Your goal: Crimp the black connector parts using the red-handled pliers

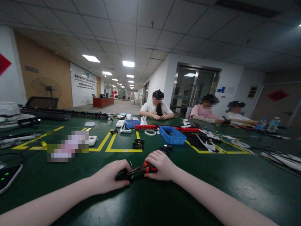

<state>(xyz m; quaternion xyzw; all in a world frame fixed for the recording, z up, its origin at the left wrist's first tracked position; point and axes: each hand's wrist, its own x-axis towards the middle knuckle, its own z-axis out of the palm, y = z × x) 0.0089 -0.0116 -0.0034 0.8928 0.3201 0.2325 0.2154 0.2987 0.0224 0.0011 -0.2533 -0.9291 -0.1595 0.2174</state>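
Observation:
My left hand (110, 176) rests on the green table (150, 201) with its fingers curled round a small black part (124, 174). My right hand (161, 165) is closed on the red handles of a pair of pliers (143, 169). The pliers' dark jaws point left and meet the black part between my two hands. Both forearms reach in from the bottom edge.
Small black parts (138, 143) lie just beyond my hands inside yellow floor-tape lines. A blue tray (172, 135), a roll of tape (150, 132) and red tools (145, 127) sit farther back. Three people work across the table. Cables (279, 157) run at right, a device (8, 177) at left.

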